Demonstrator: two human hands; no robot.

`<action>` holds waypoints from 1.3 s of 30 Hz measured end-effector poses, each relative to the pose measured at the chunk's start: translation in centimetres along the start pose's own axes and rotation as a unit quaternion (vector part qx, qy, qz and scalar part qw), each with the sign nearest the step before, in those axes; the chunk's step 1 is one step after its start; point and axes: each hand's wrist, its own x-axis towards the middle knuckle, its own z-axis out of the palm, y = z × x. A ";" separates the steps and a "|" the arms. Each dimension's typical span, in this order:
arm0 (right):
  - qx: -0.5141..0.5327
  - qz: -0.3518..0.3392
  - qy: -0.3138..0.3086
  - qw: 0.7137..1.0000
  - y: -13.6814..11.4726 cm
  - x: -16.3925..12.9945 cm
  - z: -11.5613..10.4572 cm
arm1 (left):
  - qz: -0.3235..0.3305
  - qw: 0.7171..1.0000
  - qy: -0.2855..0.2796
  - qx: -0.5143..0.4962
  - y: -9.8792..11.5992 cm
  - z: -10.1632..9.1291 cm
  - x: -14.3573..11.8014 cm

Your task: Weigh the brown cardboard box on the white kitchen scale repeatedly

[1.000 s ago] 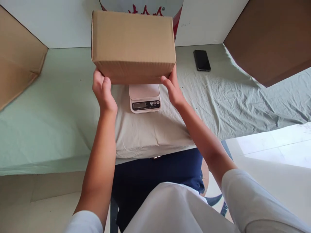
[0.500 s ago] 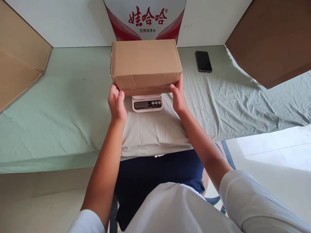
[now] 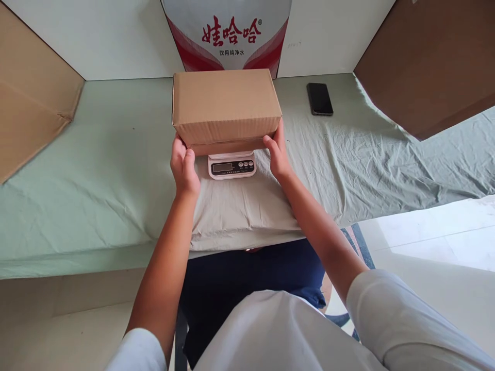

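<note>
A closed brown cardboard box [image 3: 226, 98] is held between my two hands above a small white kitchen scale [image 3: 232, 167]. My left hand [image 3: 184, 165] grips the box's lower left corner, thumb towards the front, other fingers partly hidden underneath. At the lower right corner, my right hand [image 3: 277, 152] holds it the same way. The scale's front panel, with a blank-looking display and round buttons, shows below the box; its platform is mostly covered. Whether the box touches the platform I cannot tell.
A black phone [image 3: 319, 99] lies on the green cloth [image 3: 119, 154] to the right. Behind the box stands a printed red and white carton [image 3: 232, 31] against the white wall. Large cardboard pieces stand at the far left [image 3: 34, 87] and far right [image 3: 429, 67].
The box and both hands appear slightly lower and further left against the scale and the carton. The whole view has also shifted a little. Both hands keep their hold.
</note>
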 end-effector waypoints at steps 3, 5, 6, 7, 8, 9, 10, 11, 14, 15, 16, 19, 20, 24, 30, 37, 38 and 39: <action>-0.008 -0.015 -0.002 1.000 1.3 0.2 -0.2 | -0.001 1.000 0.007 0.011 -0.1 0.1 -0.1; -0.018 -0.032 -0.014 0.999 2.5 0.4 -0.5 | -0.005 1.000 0.010 0.017 -0.2 0.2 -0.2; -0.025 -0.041 -0.023 0.999 3.1 0.5 -0.6 | -0.005 1.000 0.010 0.017 -0.2 0.2 -0.2; -0.031 -0.050 -0.032 0.998 3.6 0.6 -0.7 | -0.002 1.000 0.009 0.016 -0.2 0.3 -0.3; -0.038 -0.059 -0.040 0.997 4.1 0.7 -0.9 | 0.000 1.000 0.010 0.016 -0.3 0.3 -0.3; -0.043 -0.067 -0.045 0.996 4.4 0.8 -0.9 | 0.002 1.000 0.011 0.017 -0.3 0.3 -0.3; -0.046 -0.074 -0.048 0.995 4.7 0.8 -1.0 | 0.001 1.000 0.012 0.020 -0.4 0.2 -0.2; -0.048 -0.080 -0.049 0.994 4.9 0.8 -1.0 | -0.002 1.000 0.013 0.022 -0.5 0.2 -0.2; -0.049 -0.090 -0.049 0.993 5.1 0.7 -0.9 | -0.012 1.000 0.008 0.022 -0.7 0.1 -0.2; -0.047 -0.092 -0.048 0.993 5.0 0.7 -0.9 | -0.015 1.000 0.004 0.021 -0.7 0.0 -0.1; -0.046 -0.092 -0.046 0.994 5.0 0.6 -0.8 | -0.016 1.000 0.001 0.019 -0.8 0.0 -0.1; -0.040 -0.087 -0.039 0.995 4.9 0.5 -0.8 | -0.018 1.000 0.002 0.017 -0.9 -0.1 -0.1; -0.040 -0.086 -0.038 0.995 4.9 0.5 -0.8 | -0.019 1.000 0.004 0.016 -0.9 -0.1 -0.1; -0.045 -0.083 -0.040 0.995 5.2 0.5 -0.9 | -0.013 1.000 0.002 0.008 -0.7 0.0 -0.2; -0.035 -0.078 -0.030 0.996 4.8 0.2 -0.6 | -0.003 1.000 0.002 0.010 -0.9 -0.1 0.0; -0.040 -0.056 -0.033 0.997 4.0 0.4 -0.3 | -0.024 0.999 -0.012 0.026 -1.4 -0.8 -0.1; -0.043 -0.061 -0.036 0.997 4.2 0.4 -0.3 | -0.022 0.999 -0.012 0.028 -1.5 -0.8 -0.1; -0.045 -0.067 -0.038 0.996 4.3 0.5 -0.3 | -0.022 0.999 -0.014 0.032 -1.6 -0.9 -0.1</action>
